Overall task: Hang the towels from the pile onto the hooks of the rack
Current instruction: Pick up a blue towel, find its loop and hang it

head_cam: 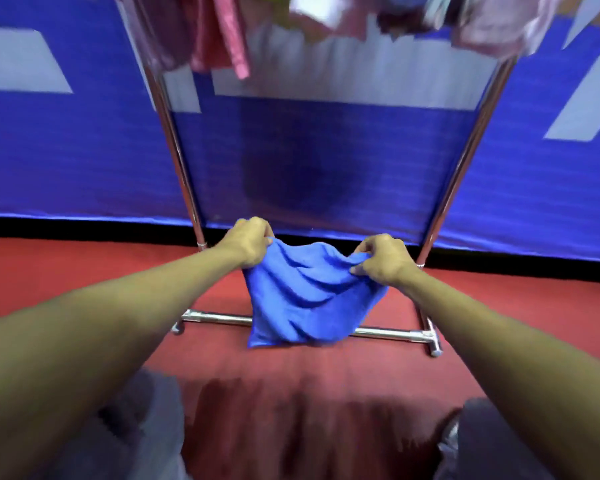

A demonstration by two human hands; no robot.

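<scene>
Bare forearms reach forward. Left hand and right hand each pinch the upper edge of the blue towel, held crumpled before the chrome rack. Blurred pink towels hang far above.

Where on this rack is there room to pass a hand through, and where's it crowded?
Open: between the two chrome uprights, above the chrome base bar, below the hanging pink and pale towels. Bare red floor before that bar. Crowded: the top, among those towels.
</scene>
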